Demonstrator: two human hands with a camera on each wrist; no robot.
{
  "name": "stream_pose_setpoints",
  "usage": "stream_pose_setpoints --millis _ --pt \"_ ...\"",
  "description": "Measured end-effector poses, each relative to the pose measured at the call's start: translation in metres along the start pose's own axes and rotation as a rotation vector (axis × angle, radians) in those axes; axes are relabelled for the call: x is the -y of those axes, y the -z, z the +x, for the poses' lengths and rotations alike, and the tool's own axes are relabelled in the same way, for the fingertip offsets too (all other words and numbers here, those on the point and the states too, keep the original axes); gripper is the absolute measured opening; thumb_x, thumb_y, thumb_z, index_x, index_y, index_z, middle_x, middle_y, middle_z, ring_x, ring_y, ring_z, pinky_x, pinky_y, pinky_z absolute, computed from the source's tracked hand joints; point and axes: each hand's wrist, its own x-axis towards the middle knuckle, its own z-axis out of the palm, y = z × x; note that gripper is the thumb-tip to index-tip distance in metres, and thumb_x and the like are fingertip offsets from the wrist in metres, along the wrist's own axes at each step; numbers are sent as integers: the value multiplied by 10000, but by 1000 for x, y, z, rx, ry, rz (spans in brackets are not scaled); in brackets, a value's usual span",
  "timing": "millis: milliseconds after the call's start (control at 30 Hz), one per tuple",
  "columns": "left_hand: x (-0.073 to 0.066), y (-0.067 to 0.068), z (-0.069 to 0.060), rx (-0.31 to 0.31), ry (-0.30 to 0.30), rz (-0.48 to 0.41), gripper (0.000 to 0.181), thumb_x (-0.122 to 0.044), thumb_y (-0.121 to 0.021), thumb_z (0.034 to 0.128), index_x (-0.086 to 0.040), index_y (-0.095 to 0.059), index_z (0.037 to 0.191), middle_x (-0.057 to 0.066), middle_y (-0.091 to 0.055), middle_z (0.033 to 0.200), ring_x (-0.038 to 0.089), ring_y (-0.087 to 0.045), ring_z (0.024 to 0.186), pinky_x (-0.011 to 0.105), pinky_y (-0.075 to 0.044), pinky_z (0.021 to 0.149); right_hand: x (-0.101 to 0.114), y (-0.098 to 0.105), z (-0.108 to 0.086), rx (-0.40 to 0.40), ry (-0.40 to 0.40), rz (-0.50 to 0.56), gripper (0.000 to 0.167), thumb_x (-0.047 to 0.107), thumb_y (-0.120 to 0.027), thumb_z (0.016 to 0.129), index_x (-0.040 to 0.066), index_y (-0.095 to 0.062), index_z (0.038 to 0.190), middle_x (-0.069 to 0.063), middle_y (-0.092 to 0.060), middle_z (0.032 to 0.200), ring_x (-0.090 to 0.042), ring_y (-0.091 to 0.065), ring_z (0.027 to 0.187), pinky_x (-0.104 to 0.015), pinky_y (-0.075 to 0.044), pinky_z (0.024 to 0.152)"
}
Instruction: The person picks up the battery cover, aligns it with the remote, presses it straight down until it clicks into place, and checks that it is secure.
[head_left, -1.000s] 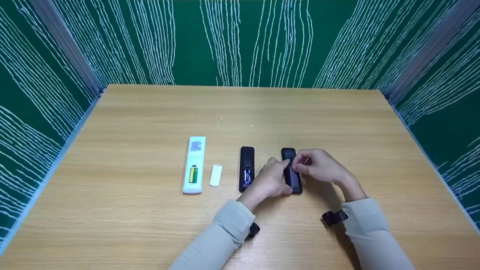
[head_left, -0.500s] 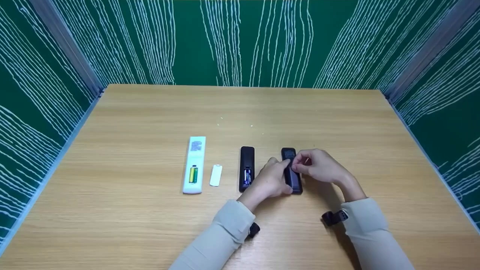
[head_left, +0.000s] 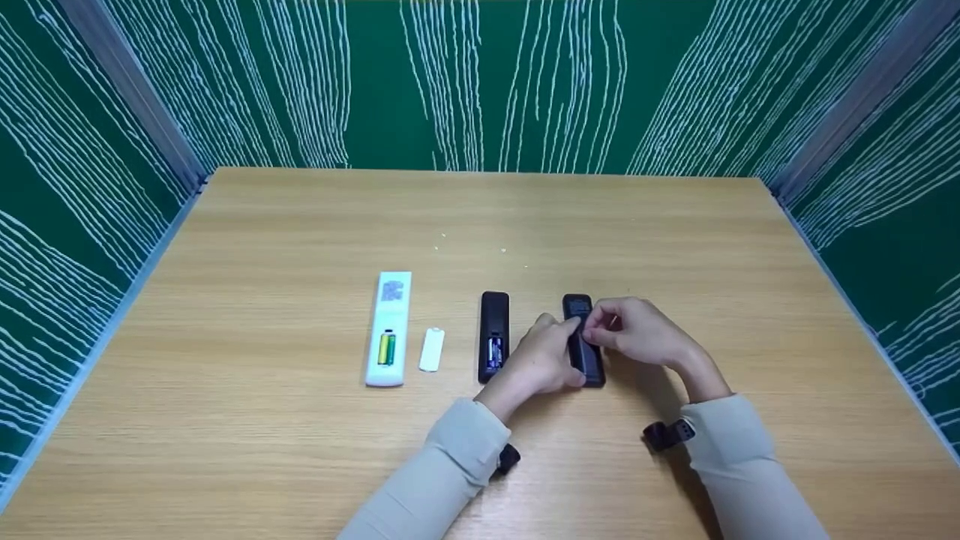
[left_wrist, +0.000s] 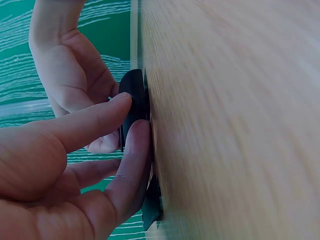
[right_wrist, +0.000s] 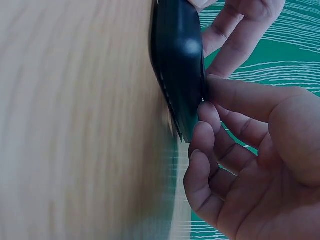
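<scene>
A black remote control lies on the table, back up. My left hand holds it from the left, thumb near its near end and a finger farther up. In the left wrist view that hand's thumb and a finger press against the remote. My right hand curls over its right side. The right wrist view shows thumb and fingertips pinching at a thin edge of its battery cover; the fingers hide most of it. Left of my left hand lies a second black remote, its compartment uncovered with dark blue batteries inside.
A white remote lies farther left, yellow and green batteries showing in its uncovered compartment. Beside it is a white battery cover. Tiny pale specks dot the wooden table behind. Green walls with white lines enclose it.
</scene>
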Motion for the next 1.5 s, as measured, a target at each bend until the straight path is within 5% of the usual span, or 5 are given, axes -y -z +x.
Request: stream_pose_setpoints --millis 267,867,1500 --pt "2 1 -1 -8 -26 32 921 -109 -915 809 -61 -458 1607 117 -554 1370 182 -579 1130 240 -462 1097 1 0 1 -6 21 -3 42 114 -753 971 83 -742 944 -22 -655 840 -150 -564 747 -233 -447 661" --pt "0 0 -1 -4 0 3 927 -91 -917 807 -85 -458 1612 94 -551 1328 166 -577 1094 230 -469 1085 -1 -1 1 -2 -40 17 107 149 -738 983 62 -693 940 -51 -660 842 -172 -609 707 -239 -503 615" --pt "-2 0 -1 -2 11 7 920 -95 -918 814 -91 -460 1612 104 -546 1354 183 -585 1126 224 -454 1110 1 1 -3 56 -211 114 288 287 -717 1015 67 -608 864 -29 -635 707 -139 -559 575 -259 -454 497"
